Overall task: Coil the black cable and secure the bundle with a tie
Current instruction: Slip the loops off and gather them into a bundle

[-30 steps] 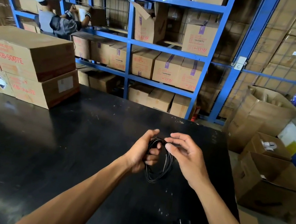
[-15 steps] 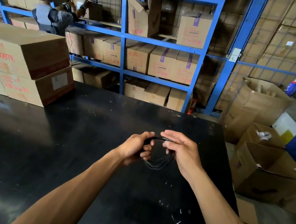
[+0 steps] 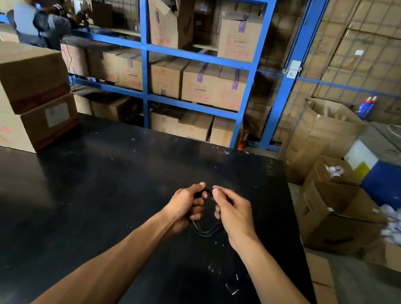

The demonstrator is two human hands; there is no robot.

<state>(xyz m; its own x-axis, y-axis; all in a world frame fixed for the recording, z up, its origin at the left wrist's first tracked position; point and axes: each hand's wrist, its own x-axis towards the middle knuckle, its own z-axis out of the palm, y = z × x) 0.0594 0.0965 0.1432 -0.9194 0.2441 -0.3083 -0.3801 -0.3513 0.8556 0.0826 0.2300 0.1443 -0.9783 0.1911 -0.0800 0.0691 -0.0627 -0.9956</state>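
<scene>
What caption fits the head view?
Both hands, left hand and right hand, hold a coiled black cable above a black table.

The thin black cable (image 3: 204,227), gathered into a small coil of several loops, hangs upright just above the dark tabletop (image 3: 99,188).

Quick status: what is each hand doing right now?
Left hand: closed on the black cable coil.
Right hand: closed on the same coil, fingers pinching its upper loop.
</scene>
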